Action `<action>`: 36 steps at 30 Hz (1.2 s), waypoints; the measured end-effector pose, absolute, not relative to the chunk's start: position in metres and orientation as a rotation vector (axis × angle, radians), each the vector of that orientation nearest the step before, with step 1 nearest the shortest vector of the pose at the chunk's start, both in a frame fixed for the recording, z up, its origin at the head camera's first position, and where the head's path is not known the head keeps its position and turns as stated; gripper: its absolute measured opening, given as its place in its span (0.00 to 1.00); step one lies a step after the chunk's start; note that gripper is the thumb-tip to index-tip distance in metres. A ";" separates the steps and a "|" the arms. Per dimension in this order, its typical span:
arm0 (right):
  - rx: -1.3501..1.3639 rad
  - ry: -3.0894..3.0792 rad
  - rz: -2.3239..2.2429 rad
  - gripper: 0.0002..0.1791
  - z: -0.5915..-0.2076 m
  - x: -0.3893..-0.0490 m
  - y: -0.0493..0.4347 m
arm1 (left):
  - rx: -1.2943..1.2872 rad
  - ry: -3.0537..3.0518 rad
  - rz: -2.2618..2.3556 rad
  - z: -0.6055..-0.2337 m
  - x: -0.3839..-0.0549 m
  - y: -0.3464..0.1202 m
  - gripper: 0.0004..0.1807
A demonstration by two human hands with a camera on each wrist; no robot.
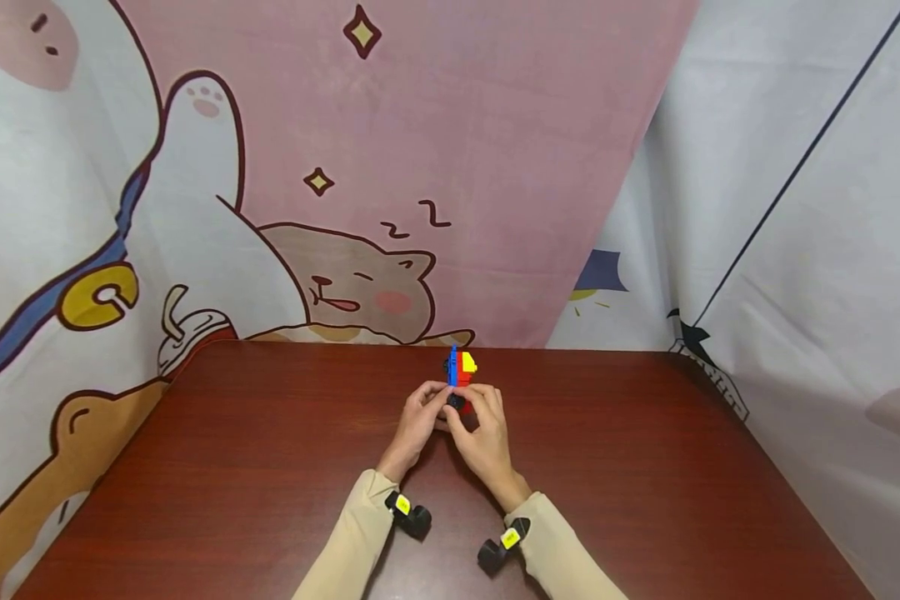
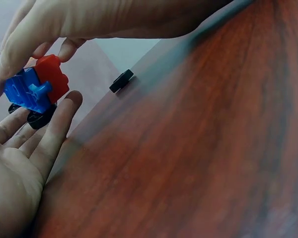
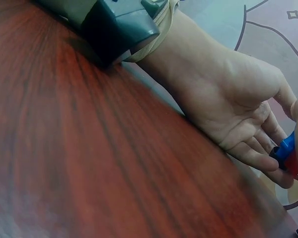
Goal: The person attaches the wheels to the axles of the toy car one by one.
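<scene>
Two bare hands meet in front of me on my head camera, the left hand (image 1: pixel 411 432) and the right hand (image 1: pixel 486 432), their forearms slanting inward from the bottom of the view in an upturned V. Between their fingertips, near the far edge of the brown table (image 1: pixel 270 500), I see a small toy vehicle (image 1: pixel 453 367) of blue and red bricks with a yellow piece (image 1: pixel 468 362) and black wheels. The right hand comes in over it, wrist bent toward the middle, thumb and index finger bent to pinch the near end. The left hand mirrors it from the other side: through my left wrist camera its palm faces me, longer fingers reaching under the toy, beside the wheels, while its thumb is hard to make out; from the head view its thumb and index finger seem to pinch there too. In that wrist view a loose black wheel (image 2: pixel 121 81) lies on the table, apart from both hands. My right wrist view catches only a sliver of the toy at its edge. Beige sleeves (image 1: pixel 352 533) end at the wrists, each bearing a black camera (image 1: pixel 412 517).
</scene>
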State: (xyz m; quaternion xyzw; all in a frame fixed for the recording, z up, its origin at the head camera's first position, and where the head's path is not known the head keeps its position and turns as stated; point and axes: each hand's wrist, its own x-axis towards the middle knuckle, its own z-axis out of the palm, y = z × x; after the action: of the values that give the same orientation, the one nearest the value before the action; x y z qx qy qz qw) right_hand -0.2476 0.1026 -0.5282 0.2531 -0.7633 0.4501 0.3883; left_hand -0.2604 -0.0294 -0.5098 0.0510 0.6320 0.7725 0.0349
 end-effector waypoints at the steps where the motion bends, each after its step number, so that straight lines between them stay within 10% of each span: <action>1: 0.638 -1.953 1.155 0.18 -0.528 -0.247 0.103 | 0.145 1.933 2.386 -0.512 -0.261 -0.029 0.16; 23: 0.605 -1.954 1.289 0.05 -0.526 -0.244 0.105 | 0.337 1.943 2.295 -0.515 -0.260 -0.032 0.23; 36: 0.182 -2.360 1.368 0.27 -0.525 -0.241 0.103 | 0.368 1.822 2.336 -0.516 -0.263 -0.038 0.24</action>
State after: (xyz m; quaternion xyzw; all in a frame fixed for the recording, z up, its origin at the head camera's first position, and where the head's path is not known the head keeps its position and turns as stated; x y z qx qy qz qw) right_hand -0.2411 0.1032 -0.5255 0.0651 -0.8453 0.4901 0.2025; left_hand -0.2625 -0.0380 -0.5161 0.1228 0.6085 0.7801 0.0782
